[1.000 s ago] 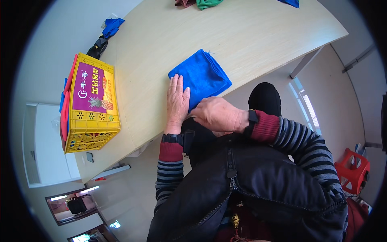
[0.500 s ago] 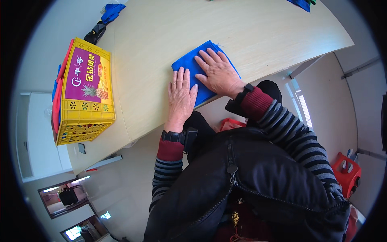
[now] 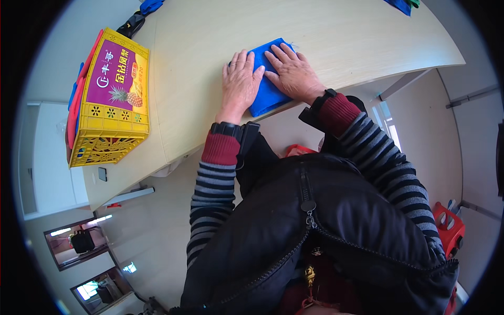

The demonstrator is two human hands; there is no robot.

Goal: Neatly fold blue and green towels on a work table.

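A folded blue cloth (image 3: 269,97) lies flat near the table's front edge, with a few loose threads at its far right corner. My left hand (image 3: 240,83) rests palm down over its left edge, fingers stretched out and pointing away from me. Across the right part of the cloth lies my right hand (image 3: 294,74), also palm down, its fingers spread toward the far left. The two thumbs point toward each other, with blue fabric showing between them. Neither hand grips anything. Both wrists carry black straps.
On the table's left stands a yellow plastic crate (image 3: 105,127) with red and blue fabric along its far side. A dark phone-like object (image 3: 102,174) lies in front of it. More blue fabric (image 3: 401,5) is at the far right. A red plastic container (image 3: 449,230) stands low on the right.
My left hand has slid farther away along the cloth's left side. The right hand stays on the cloth, shifted slightly. The whole view has tilted, so the table and crate appear higher.
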